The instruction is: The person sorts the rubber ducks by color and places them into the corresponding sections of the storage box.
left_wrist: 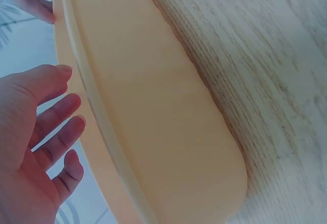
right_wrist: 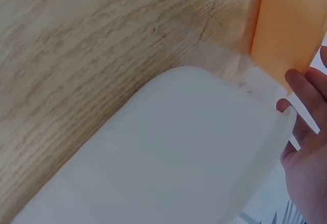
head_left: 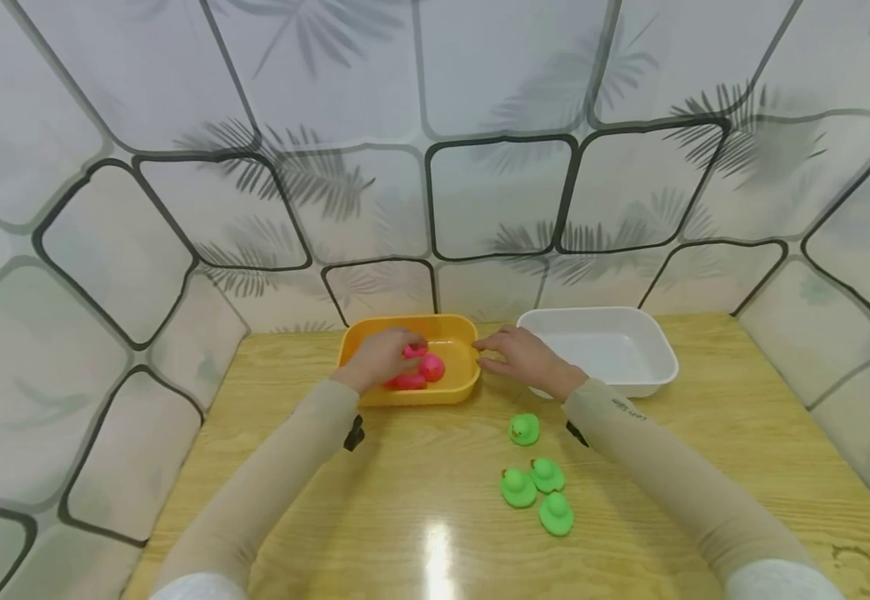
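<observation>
My left hand [head_left: 382,358] hangs over the left part of an orange plastic tray [head_left: 423,397], its fingers spread and loosely bent. Below and beside those fingers lie several pink rubber ducks [head_left: 431,367], partly hidden by the hand. The left wrist view shows this hand [left_wrist: 43,127] with nothing in its fingers, close to the tray's long rim [left_wrist: 89,88]. At the tray's right end is my right hand [head_left: 527,358], its extended fingertips right at the rim. In the right wrist view these fingers [right_wrist: 306,93] reach past the white tray's corner toward the orange wall [right_wrist: 286,29].
A white tray [head_left: 596,348] stands to the right of the orange one, partly under my right hand. Several green rubber ducks [head_left: 547,475] lie on the wooden table [head_left: 375,500] in front. Behind rises a stone-patterned wall covering [head_left: 498,200].
</observation>
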Tool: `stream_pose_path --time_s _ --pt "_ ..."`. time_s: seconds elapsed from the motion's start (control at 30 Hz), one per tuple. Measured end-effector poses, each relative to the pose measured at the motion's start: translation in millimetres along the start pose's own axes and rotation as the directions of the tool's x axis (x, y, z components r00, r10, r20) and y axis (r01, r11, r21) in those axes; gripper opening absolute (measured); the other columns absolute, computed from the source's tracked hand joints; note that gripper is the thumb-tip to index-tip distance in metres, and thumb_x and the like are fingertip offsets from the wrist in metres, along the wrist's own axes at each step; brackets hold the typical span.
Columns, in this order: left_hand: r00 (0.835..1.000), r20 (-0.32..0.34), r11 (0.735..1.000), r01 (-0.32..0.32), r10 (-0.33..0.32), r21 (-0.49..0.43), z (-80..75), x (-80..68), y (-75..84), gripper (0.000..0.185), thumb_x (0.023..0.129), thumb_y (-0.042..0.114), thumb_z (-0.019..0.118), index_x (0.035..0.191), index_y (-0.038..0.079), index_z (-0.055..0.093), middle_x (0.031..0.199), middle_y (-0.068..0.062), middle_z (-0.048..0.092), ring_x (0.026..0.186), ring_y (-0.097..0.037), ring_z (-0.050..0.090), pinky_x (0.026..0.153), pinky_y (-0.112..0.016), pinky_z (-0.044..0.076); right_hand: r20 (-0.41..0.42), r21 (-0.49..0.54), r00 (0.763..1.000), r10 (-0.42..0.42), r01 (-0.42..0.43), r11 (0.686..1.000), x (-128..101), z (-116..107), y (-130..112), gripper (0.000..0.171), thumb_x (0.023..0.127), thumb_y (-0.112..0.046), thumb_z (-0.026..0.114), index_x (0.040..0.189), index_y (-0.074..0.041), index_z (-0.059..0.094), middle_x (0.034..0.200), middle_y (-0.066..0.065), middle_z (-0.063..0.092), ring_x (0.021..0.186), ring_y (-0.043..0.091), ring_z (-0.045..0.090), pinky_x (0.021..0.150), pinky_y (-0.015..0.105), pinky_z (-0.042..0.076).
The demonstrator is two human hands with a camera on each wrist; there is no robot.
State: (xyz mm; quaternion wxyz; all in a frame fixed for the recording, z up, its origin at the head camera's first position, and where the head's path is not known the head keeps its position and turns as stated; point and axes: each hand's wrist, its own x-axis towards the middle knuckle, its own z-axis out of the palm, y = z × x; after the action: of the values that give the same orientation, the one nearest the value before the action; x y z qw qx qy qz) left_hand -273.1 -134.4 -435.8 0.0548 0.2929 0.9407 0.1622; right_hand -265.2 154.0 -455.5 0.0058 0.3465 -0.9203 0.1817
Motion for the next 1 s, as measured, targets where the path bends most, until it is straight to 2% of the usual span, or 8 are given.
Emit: stream_pose_path --time_s 0.2,0.37,0.47,0.63,0.83,1.0 --pt "1.0 -0.015 1.0 -0.014 0.014 -0.011 -1.7 -2.2 5.2 0.028 0.099 0.02 0.073 0.123 0.006 0.074 0.116 -0.009 0.074 0.103 -0.027 0.067 0.09 -0.044 0.056 -0.052 -0.023 0.998 -0.035 0.033 0.999 0 1 1 0.036 0.101 -0.025 0.07 0.128 -0.002 0.072 0.123 0.013 0.074 0.11 0.035 0.062 0.097 0.051 0.05" --pt "0.998 -0.034 0.998 -0.061 0.06 -0.021 -2.0 -3.4 15.0 0.03 0.1 0.021 0.072 0.124 0.004 0.073 0.118 -0.01 0.073 0.105 -0.028 0.068 0.095 -0.043 0.055 -0.083 -0.018 0.995 -0.05 0.048 0.999 -9 -2 5 0.033 0.099 -0.021 0.073 0.126 -0.003 0.073 0.12 0.012 0.075 0.11 0.033 0.063 0.1 0.052 0.049" --pt "0.995 -0.05 0.995 -0.093 0.091 -0.042 0.0 -2.8 22.4 0.03 0.1 0.02 0.071 0.125 0.003 0.072 0.119 -0.011 0.073 0.107 -0.029 0.067 0.098 -0.044 0.054 -0.099 -0.015 0.993 -0.056 0.055 0.998 -17 -5 7 0.031 0.099 -0.021 0.072 0.125 -0.004 0.073 0.12 0.011 0.074 0.112 0.032 0.064 0.102 0.051 0.048" --pt "0.988 -0.082 0.988 -0.14 0.134 -0.069 5.7 -0.9 37.9 0.03 0.1 0.022 0.071 0.125 0.004 0.073 0.118 -0.008 0.075 0.105 -0.028 0.067 0.096 -0.042 0.055 -0.144 -0.02 0.986 -0.082 0.079 0.997 -33 -11 8 0.027 0.099 -0.02 0.072 0.121 -0.004 0.075 0.114 0.009 0.075 0.104 0.03 0.065 0.097 0.05 0.05" --pt "0.985 -0.095 0.986 -0.15 0.143 -0.071 12.3 5.4 54.1 0.032 0.102 0.026 0.069 0.129 0.009 0.071 0.115 -0.006 0.075 0.1 -0.024 0.068 0.091 -0.038 0.056 -0.201 -0.02 0.967 -0.157 0.156 0.988 -53 -18 3 0.023 0.095 -0.013 0.075 0.115 -0.003 0.076 0.107 0.011 0.077 0.099 0.032 0.066 0.091 0.051 0.052" --pt "0.981 -0.105 0.984 -0.168 0.161 -0.065 19.1 14.4 64.2 0.038 0.103 0.027 0.068 0.137 0.01 0.067 0.116 -0.006 0.074 0.102 -0.022 0.068 0.09 -0.036 0.056 -0.237 0.007 0.955 -0.18 0.187 0.982 -73 -20 3 0.021 0.092 -0.009 0.077 0.112 -0.003 0.077 0.104 0.01 0.077 0.097 0.03 0.067 0.088 0.051 0.054"
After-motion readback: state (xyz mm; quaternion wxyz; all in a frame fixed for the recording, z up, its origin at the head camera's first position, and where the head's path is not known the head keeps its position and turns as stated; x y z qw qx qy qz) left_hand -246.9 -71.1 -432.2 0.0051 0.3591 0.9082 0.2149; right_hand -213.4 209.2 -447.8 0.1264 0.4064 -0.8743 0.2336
